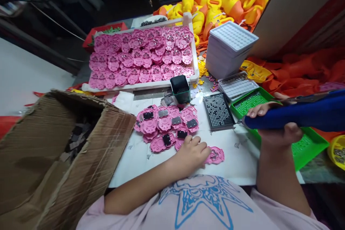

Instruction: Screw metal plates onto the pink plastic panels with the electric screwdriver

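Note:
My left hand (pixel 192 155), its fingers curled, grips the near edge of a pink plastic part (pixel 216 155) lying on the white work surface; its fingertips are partly hidden. My right hand (pixel 280 129) is wrapped round a blue electric screwdriver (pixel 296 115), held level. The bit of the screwdriver points left, at the lower right corner of a black screw tray (pixel 219 111) dotted with small screws. Beyond my left hand lies a loose pile of pink plastic parts (pixel 164 120). Several of them carry a black or grey rectangular cover (pixel 166 139).
A cardboard box (pixel 113 143) with dark pieces stands at left. Behind the pile are a black cup (pixel 181 90) and a white crate (pixel 194 54) full of pink parts. White stacked trays (pixel 226 54), green trays (pixel 320 147) and yellow toys (pixel 231 3) sit to the right.

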Demonstrator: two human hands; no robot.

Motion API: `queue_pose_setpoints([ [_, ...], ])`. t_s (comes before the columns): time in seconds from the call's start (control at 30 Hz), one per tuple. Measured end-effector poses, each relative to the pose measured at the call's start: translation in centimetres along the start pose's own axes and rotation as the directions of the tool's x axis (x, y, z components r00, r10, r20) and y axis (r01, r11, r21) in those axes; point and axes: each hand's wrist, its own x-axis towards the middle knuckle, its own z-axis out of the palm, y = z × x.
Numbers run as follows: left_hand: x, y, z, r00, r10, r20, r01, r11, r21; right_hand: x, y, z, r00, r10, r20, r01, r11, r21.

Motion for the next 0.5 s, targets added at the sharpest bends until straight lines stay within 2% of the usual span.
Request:
queue_pose_setpoints([
  [0.17,0.0,0.0,0.2,1.0,0.015,-0.003,-0.015,0.999,-0.038,0.1,0.1,0.1,1.0,0.009,-0.019,-0.009,1.0,-0.027],
  [0.27,-1.1,-0.1,-0.9,0.991,0.043,-0.128,-0.052,0.996,-0.066,0.1,0.1,0.1,1.0,0.007,-0.017,-0.008,0.999,-0.045],
  [0.33,-1.9,-1.2,-2.5,0.968,-0.011,-0.251,-0.017,0.994,-0.11,0.1,0.1,0.1,1.0,0.004,-0.007,-0.004,0.999,-0.046],
  [0.4,-2.4,-3.4,-4.6,0.925,-0.167,-0.342,0.124,0.982,-0.144,0.0,0.0,0.1,1.0,0.002,0.007,-0.002,0.999,-0.037],
  [0.43,-2.4,-5.0,-5.8,0.889,-0.281,-0.362,0.242,0.959,-0.148,0.0,0.0,0.1,1.0,0.0,0.015,0.0,1.0,-0.03],
  [0.47,-2.2,-6.7,-6.9,0.843,-0.401,-0.359,0.374,0.916,-0.145,0.0,0.0,0.1,1.0,-0.002,0.023,0.003,1.0,-0.022],
  [0.5,-1.9,-8.6,-7.8,0.788,-0.53,-0.313,0.519,0.846,-0.125,-0.1,0.0,0.1,1.0,-0.005,0.031,0.005,1.0,-0.015],
])
